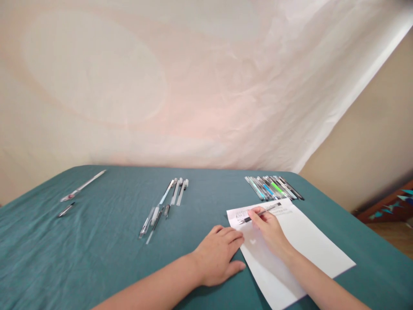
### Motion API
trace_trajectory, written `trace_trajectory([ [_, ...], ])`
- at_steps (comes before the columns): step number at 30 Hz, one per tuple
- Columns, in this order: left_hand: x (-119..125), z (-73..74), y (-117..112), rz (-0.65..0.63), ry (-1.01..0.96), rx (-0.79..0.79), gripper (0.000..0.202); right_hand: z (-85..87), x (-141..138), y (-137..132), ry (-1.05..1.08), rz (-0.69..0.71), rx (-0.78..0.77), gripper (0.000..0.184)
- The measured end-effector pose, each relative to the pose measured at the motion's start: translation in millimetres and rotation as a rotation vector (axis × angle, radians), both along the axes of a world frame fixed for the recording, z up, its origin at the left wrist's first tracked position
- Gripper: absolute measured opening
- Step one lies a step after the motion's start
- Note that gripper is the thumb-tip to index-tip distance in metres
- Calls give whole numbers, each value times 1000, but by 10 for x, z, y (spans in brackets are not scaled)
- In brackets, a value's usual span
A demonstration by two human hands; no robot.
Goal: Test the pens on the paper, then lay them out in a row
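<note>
My right hand (270, 231) is closed around a dark pen (262, 212), whose tip rests near the top left corner of a white paper sheet (306, 241). Faint lines of writing show along the sheet's top edge. My left hand (219, 255) lies flat with its fingers stretched out, pressing on the left edge of the sheet and the teal tablecloth (97, 245). It holds nothing.
A row of several pens (273, 187) lies just beyond the sheet. Pen parts and clear barrels (164, 204) lie at mid-table. A long clear pen (82, 186) and a short dark piece (66, 209) lie far left. A cream cloth backdrop hangs behind the table.
</note>
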State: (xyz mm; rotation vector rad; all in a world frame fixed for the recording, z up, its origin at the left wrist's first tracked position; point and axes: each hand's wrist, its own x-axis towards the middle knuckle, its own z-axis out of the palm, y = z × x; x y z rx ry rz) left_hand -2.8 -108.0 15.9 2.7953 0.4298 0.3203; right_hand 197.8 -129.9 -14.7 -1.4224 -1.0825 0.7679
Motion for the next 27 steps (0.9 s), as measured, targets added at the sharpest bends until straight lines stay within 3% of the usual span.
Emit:
trace_trajectory([
  [6,16,-32,30,7,31,62,56,-32,21,11,103,24,-18,31],
  [12,6,-2,36,-14,45,94,56,-13,20,-13,-185,94,-23,16],
  [17,30,-8,39,1,42,96,56,-41,64,-11,-365,82,-8,16],
  [27,42,5,26,8,56,123,54,-37,71,-44,-433,96,-13,14],
])
